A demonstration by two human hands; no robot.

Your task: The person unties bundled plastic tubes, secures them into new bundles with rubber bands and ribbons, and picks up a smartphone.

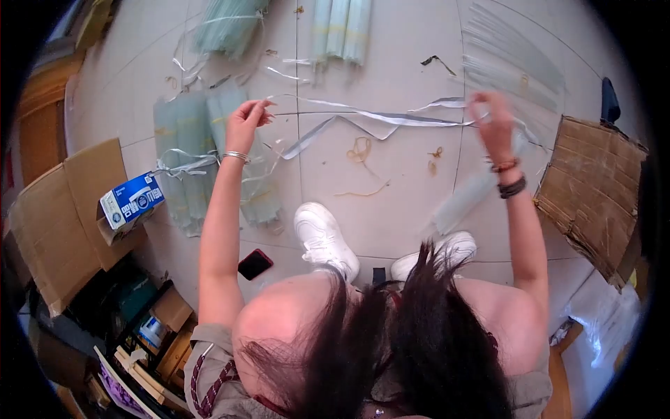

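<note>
My left hand [246,128] is raised over the floor, its thumb and fingers pinched on the thin end of a white plastic strip [370,114]. This strip runs loosely across to my right hand [494,126], which is slightly blurred. There the fingers are curled together, and the strip reaches the fingertips. Below my left hand lie bundles of pale green translucent strips [188,181], one tied round with white ribbon. Another pale translucent bundle [464,201] lies under my right forearm, partly hidden by it.
More translucent bundles [340,31] lie ahead, with loose clear strips [513,59] fanned out at the upper right. Tan string [361,150] lies on the tiles. A phone [255,265] is beside my left shoe. Cardboard [593,188] stands right; a blue-white box [132,200] stands left.
</note>
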